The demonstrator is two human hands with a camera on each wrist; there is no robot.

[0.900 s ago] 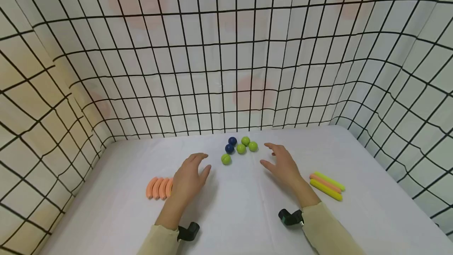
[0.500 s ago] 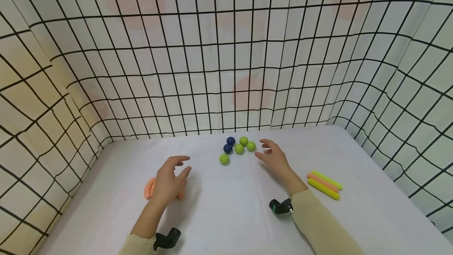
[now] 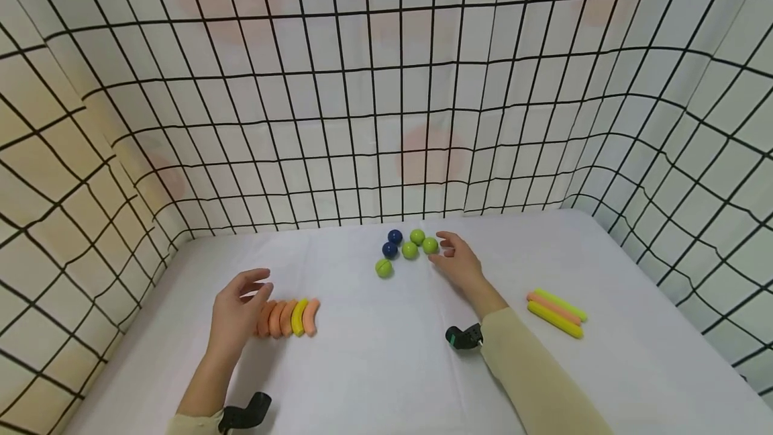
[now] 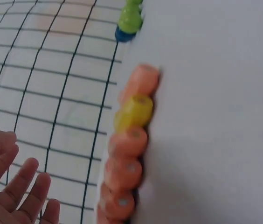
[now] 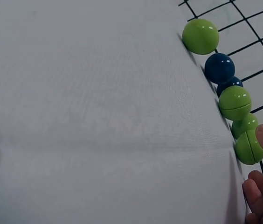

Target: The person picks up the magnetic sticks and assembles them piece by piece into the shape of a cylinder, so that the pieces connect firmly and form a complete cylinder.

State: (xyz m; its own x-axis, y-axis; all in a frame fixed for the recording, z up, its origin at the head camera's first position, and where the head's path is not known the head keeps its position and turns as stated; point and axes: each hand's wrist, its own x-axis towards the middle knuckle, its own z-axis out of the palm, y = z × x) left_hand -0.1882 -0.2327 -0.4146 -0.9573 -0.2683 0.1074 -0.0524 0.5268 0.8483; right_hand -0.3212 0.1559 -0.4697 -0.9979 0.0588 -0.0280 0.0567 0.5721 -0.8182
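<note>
In the head view, my left hand (image 3: 234,314) hovers over the left end of a row of curved orange sausage-like pieces (image 3: 286,318). It holds nothing, its fingers loosely bent. One yellow curved piece (image 3: 298,317) lies in that row, second from the right; the left wrist view shows the row end-on. My right hand (image 3: 461,264) is at the rightmost green ball (image 3: 430,245), thumb and fingertips apart right beside it. More green balls (image 3: 409,250) and two dark blue balls (image 3: 390,250) lie just left of it. A grooved green ball (image 3: 383,268) sits nearer.
Three straight sticks lie together on the right: a yellow-green stick (image 3: 561,305), an orange stick (image 3: 554,309) and a yellow stick (image 3: 555,320). Black grid netting (image 3: 386,133) over white cloth walls the back and sides of the white table (image 3: 374,368).
My left hand has moved left across the curved pieces, uncovering the right part of the row. My right hand has shifted left and slightly away, up to the rightmost green ball.
</note>
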